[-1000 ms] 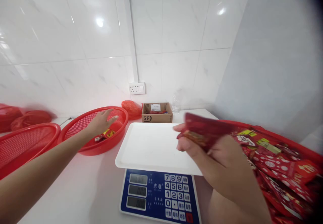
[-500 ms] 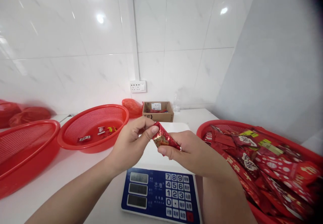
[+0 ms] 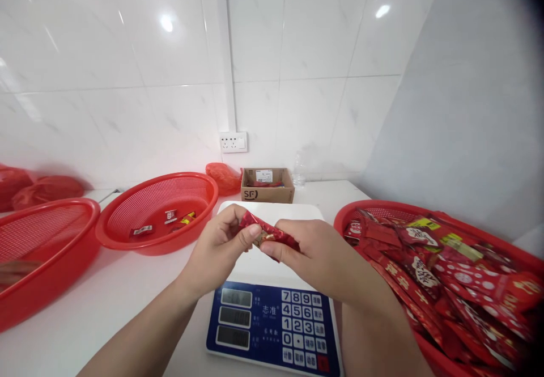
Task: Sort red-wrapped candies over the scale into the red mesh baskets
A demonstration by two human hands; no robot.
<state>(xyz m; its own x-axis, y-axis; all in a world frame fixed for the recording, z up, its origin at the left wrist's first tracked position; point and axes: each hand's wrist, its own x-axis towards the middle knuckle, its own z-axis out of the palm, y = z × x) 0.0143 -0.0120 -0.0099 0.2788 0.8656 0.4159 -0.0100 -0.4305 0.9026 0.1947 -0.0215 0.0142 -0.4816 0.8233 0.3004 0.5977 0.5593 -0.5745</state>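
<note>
Between both hands is a small shiny red packet (image 3: 265, 235) with a gold patch, held over the white pan of a digital scale (image 3: 272, 326). My left hand (image 3: 221, 246) pinches its left end with thumb and fingers. Wrapped round the right end is my right hand (image 3: 308, 252), its thumb pressed along the front. The fingers hide much of the packet. To the right, a red basket (image 3: 352, 210) is heaped with red printed packets (image 3: 419, 272). At the left, another red basket (image 3: 157, 181) holds a few small packets (image 3: 171, 216).
A third red basket (image 3: 80, 212) stands at far left, with a blurred hand (image 3: 17, 272) inside it. Against the wall are a cardboard box (image 3: 267, 195), a red plastic bag (image 3: 223, 178) and a clear bottle (image 3: 299, 170). More red bags (image 3: 49, 193) lie at back left.
The packet has been turned flatter and lowered slightly, with both hands still on it. My left hand has shifted a little left. A blurred hand has appeared in the far-left basket.
</note>
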